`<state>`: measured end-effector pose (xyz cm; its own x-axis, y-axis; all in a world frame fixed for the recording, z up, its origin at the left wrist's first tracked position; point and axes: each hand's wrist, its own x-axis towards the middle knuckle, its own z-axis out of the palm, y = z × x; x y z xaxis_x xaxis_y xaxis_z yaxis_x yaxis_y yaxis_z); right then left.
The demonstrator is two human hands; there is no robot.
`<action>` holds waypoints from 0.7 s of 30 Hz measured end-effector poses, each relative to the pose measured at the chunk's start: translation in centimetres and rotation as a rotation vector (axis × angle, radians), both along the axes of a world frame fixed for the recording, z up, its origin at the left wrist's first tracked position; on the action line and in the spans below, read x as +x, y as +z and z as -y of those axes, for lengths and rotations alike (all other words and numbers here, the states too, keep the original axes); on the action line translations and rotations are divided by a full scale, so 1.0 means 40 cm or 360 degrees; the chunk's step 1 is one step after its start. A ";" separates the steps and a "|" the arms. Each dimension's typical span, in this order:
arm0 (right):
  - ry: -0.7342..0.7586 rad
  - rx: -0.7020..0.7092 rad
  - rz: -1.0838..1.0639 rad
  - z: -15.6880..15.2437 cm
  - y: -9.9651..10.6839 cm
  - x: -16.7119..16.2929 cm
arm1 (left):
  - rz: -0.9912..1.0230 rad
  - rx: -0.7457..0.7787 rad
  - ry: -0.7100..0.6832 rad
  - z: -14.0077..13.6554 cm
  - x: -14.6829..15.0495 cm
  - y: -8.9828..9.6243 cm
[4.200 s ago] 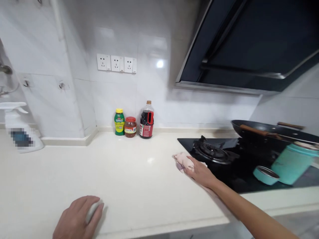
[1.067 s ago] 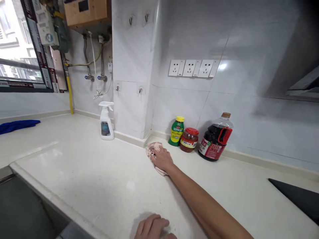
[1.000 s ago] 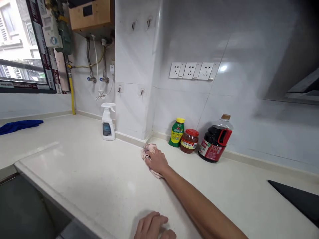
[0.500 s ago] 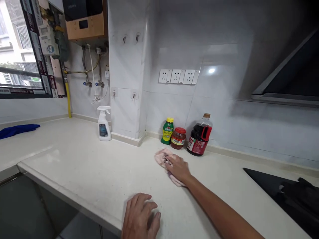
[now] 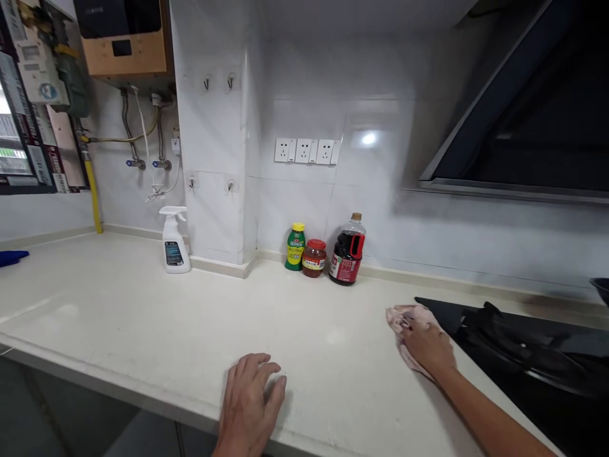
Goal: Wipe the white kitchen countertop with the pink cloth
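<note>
At the far left edge a blue cloth [image 5: 12, 257] lies on the pale table [image 5: 143, 317]. Further right a white spray bottle [image 5: 174, 240] stands upright near the tiled wall column. On the wall above the table sits a row of three sockets [image 5: 307, 151]. Below them, against the wall, three containers stand just beside one another: a green bottle with a yellow cap [image 5: 295, 247], a small red-lidded jar [image 5: 314, 258], and a dark sauce bottle with a red handle [image 5: 349, 258].

Near the front edge of the table the left hand [image 5: 250, 403] lies flat, palm down, fingers spread and released, holding nothing. To the right, the right hand [image 5: 425, 346] presses down on a pink rag [image 5: 404, 320], its grip laid over the cloth with fingers curled onto it. The rag lies on the table, touching the left edge of the black gas hob [image 5: 523, 355]. A dark range hood [image 5: 523, 127] hangs above the hob.
</note>
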<state>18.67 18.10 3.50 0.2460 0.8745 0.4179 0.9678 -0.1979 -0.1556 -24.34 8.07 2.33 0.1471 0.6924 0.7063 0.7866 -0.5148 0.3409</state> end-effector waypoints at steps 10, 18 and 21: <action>0.0964 -0.0229 -0.0012 0.012 0.031 -0.622 | 0.0178 0.0008 0.0131 -0.016 -0.011 -0.016; 0.1283 -0.0344 0.0017 0.081 0.051 -0.644 | 0.0243 -0.0021 0.0218 -0.022 -0.016 -0.014; 0.0916 -0.0353 0.0001 0.051 0.055 -0.471 | 0.0198 -0.0065 0.0233 -0.018 -0.015 -0.008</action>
<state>-0.17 16.07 5.71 -0.2914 0.9330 0.2111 0.9291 0.3286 -0.1699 -24.93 8.78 2.01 -0.0438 0.7284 0.6837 0.8025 -0.3820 0.4584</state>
